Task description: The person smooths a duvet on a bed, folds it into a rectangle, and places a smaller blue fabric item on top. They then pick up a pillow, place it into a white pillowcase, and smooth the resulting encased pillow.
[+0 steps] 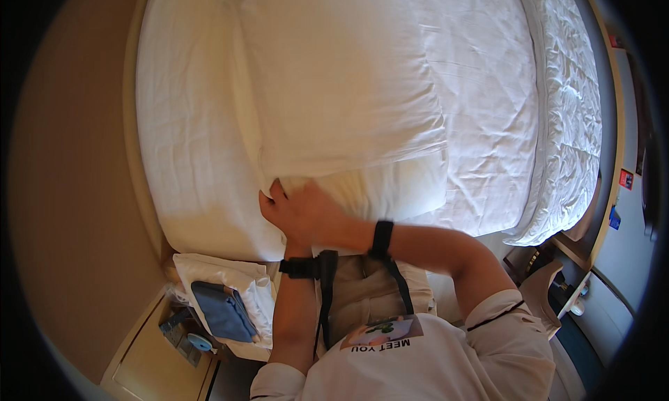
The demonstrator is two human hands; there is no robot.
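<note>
Both my hands overlap at the near edge of a bed. My left hand [282, 215] reaches up with its thumb and a finger apart, at the corner of a white layer of bedding [345, 98]. My right hand [329, 213] crosses over from the right and is blurred; it partly covers the left. Whether either hand grips the cloth cannot be made out. Beside the right hand, a paler white strip [397, 189] shows below that layer's edge. A wrinkled white sheet [481, 113] lies beneath, to the right. Each wrist wears a black strap.
A bunched white quilted cover [572, 113] lies at the bed's right end. At lower left, a folded blue cloth [222, 309] rests on white linen [261, 291], near a cabinet [162, 364]. A brown wall [78, 166] runs along the left. A chair [543, 291] stands at lower right.
</note>
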